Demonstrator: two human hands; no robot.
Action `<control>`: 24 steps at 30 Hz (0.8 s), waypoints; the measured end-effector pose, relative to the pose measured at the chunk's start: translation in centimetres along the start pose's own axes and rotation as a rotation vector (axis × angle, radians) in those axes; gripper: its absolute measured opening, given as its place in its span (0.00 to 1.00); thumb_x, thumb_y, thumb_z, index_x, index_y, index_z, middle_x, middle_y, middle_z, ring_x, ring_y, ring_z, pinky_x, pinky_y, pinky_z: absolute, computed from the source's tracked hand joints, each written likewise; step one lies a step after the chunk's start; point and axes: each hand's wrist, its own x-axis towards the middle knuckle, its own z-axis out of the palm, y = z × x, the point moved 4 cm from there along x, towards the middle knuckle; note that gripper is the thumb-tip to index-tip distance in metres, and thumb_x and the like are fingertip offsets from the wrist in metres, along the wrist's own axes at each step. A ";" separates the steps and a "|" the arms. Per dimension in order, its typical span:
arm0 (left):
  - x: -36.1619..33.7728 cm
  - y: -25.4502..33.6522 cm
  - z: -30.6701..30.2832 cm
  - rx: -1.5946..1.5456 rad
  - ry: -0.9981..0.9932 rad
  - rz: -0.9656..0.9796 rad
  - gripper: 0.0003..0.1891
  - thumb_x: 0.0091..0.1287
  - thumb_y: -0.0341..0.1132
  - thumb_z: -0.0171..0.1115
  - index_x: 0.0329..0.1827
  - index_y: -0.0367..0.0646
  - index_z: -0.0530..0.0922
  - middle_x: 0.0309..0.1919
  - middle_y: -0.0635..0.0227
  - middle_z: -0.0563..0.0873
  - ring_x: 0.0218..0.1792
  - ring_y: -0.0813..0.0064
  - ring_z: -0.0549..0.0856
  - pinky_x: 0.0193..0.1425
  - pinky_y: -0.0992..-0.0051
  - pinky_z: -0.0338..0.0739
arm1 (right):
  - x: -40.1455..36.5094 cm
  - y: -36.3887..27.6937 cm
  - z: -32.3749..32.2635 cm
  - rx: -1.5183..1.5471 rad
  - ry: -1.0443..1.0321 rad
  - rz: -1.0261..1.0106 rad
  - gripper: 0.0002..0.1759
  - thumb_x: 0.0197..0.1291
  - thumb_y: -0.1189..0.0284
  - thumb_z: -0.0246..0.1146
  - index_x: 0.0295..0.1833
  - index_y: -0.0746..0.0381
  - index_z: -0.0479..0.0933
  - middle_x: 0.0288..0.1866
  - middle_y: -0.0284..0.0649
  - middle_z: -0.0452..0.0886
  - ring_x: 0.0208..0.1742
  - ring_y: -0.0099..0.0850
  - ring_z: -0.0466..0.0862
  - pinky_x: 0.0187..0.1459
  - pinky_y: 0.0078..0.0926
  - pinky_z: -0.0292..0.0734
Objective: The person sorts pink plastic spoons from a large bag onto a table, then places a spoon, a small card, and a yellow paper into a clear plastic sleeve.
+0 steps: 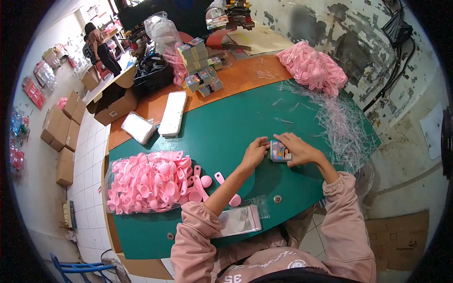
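Note:
A small stack of colourful printed cards (280, 152) stands between my two hands over the green table. My right hand (302, 150) is closed around the stack's right side, fingers over its top edge. My left hand (255, 153) pinches at the stack's left edge with thumb and fingertips; the exact contact is hard to see. Below my left forearm lie clear plastic sleeves (240, 221) near the table's front edge. Loose pink spoons (200, 185) lie to the left of that forearm, and another pink spoon (234, 200) is just right of it.
Pink spoons in a clear bag (146, 184) cover the table's left. Behind are white packs (173, 113), card stacks (198, 66) and an open cardboard box (115, 104). A pink heap (314, 68) and clear plastic pieces (344, 127) line the right edge. A person (99, 47) stands far back.

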 end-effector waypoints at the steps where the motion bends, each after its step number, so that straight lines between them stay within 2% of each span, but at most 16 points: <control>1: -0.2 0.0 0.0 0.011 -0.006 0.004 0.23 0.61 0.25 0.43 0.62 0.34 0.59 0.58 0.52 0.68 0.57 0.64 0.70 0.60 0.71 0.66 | 0.0 -0.4 0.2 -0.005 -0.038 -0.028 0.53 0.25 0.71 0.67 0.65 0.62 0.53 0.55 0.47 0.64 0.58 0.44 0.63 0.57 0.35 0.60; 5: -1.2 1.1 0.6 -0.035 -0.026 -0.061 0.26 0.58 0.21 0.41 0.63 0.32 0.56 0.59 0.50 0.66 0.58 0.60 0.69 0.61 0.69 0.66 | -0.3 -1.0 -0.8 0.042 -0.041 0.021 0.53 0.25 0.71 0.67 0.66 0.60 0.53 0.56 0.46 0.64 0.58 0.44 0.64 0.57 0.39 0.59; 7: -1.3 1.2 1.0 -0.174 -0.026 -0.075 0.29 0.55 0.18 0.39 0.64 0.32 0.53 0.60 0.49 0.64 0.59 0.57 0.69 0.61 0.69 0.67 | -0.4 -0.4 -0.7 -0.022 -0.043 0.047 0.54 0.26 0.71 0.69 0.66 0.58 0.53 0.58 0.45 0.64 0.60 0.43 0.63 0.56 0.42 0.60; 11: -0.3 0.3 0.6 -0.205 -0.074 -0.085 0.29 0.57 0.19 0.40 0.65 0.33 0.52 0.62 0.49 0.62 0.59 0.59 0.69 0.61 0.71 0.67 | -0.8 -0.5 -0.8 0.010 -0.059 0.007 0.53 0.27 0.71 0.70 0.66 0.58 0.53 0.59 0.44 0.63 0.60 0.42 0.63 0.57 0.42 0.60; 13: -1.6 2.1 0.0 -0.131 -0.010 0.031 0.28 0.59 0.20 0.41 0.66 0.33 0.50 0.62 0.50 0.62 0.60 0.61 0.68 0.62 0.72 0.65 | -1.3 -2.0 -2.4 0.014 0.210 -0.035 0.45 0.31 0.71 0.70 0.61 0.59 0.60 0.55 0.45 0.67 0.58 0.43 0.67 0.56 0.40 0.62; 14: -2.3 2.9 0.0 -0.128 -0.009 0.029 0.28 0.59 0.20 0.41 0.66 0.33 0.50 0.62 0.50 0.62 0.60 0.61 0.68 0.62 0.72 0.65 | -1.4 -3.0 -2.8 0.017 0.212 -0.036 0.45 0.31 0.71 0.70 0.61 0.59 0.60 0.55 0.45 0.67 0.58 0.43 0.67 0.56 0.40 0.62; 16: -4.3 5.0 0.6 -0.423 -0.017 0.051 0.27 0.62 0.23 0.43 0.66 0.33 0.50 0.61 0.52 0.64 0.61 0.64 0.67 0.62 0.72 0.65 | -1.5 -7.2 -4.6 0.150 0.388 -0.136 0.34 0.36 0.71 0.70 0.54 0.60 0.69 0.51 0.43 0.72 0.51 0.40 0.74 0.48 0.32 0.70; 17: -5.0 5.7 1.0 -0.417 -0.018 0.048 0.27 0.62 0.23 0.43 0.66 0.33 0.50 0.61 0.52 0.64 0.61 0.64 0.67 0.62 0.72 0.65 | -1.3 -8.9 -4.4 0.153 0.393 -0.134 0.34 0.36 0.71 0.70 0.54 0.60 0.69 0.51 0.43 0.72 0.51 0.40 0.74 0.48 0.32 0.70; 19: -6.5 6.5 2.0 -0.671 -0.036 0.017 0.26 0.65 0.28 0.42 0.66 0.33 0.50 0.60 0.54 0.66 0.62 0.65 0.65 0.61 0.72 0.65 | -1.4 -11.7 -3.7 0.309 0.506 -0.157 0.24 0.41 0.76 0.66 0.49 0.61 0.71 0.45 0.46 0.74 0.50 0.45 0.74 0.49 0.33 0.70; 22: -8.6 6.8 2.8 -0.690 0.004 0.018 0.25 0.67 0.32 0.41 0.66 0.34 0.49 0.60 0.55 0.66 0.62 0.66 0.65 0.62 0.72 0.64 | -1.7 -12.4 -2.3 0.206 0.623 -0.135 0.23 0.43 0.79 0.64 0.49 0.61 0.70 0.45 0.45 0.75 0.46 0.45 0.75 0.45 0.34 0.72; 23: -9.0 6.0 3.1 -0.695 -0.031 0.039 0.25 0.69 0.37 0.39 0.66 0.34 0.49 0.61 0.57 0.66 0.62 0.66 0.65 0.65 0.71 0.60 | -1.9 -12.8 -2.0 0.213 0.619 -0.138 0.23 0.43 0.79 0.64 0.49 0.61 0.70 0.45 0.45 0.75 0.46 0.45 0.75 0.45 0.34 0.72; 24: -9.4 5.6 3.3 -0.696 -0.024 0.039 0.25 0.69 0.37 0.39 0.66 0.34 0.49 0.61 0.57 0.66 0.62 0.66 0.65 0.65 0.71 0.60 | -2.2 -13.3 -2.1 0.189 0.631 -0.162 0.23 0.43 0.80 0.63 0.49 0.61 0.70 0.44 0.45 0.75 0.45 0.46 0.76 0.44 0.35 0.72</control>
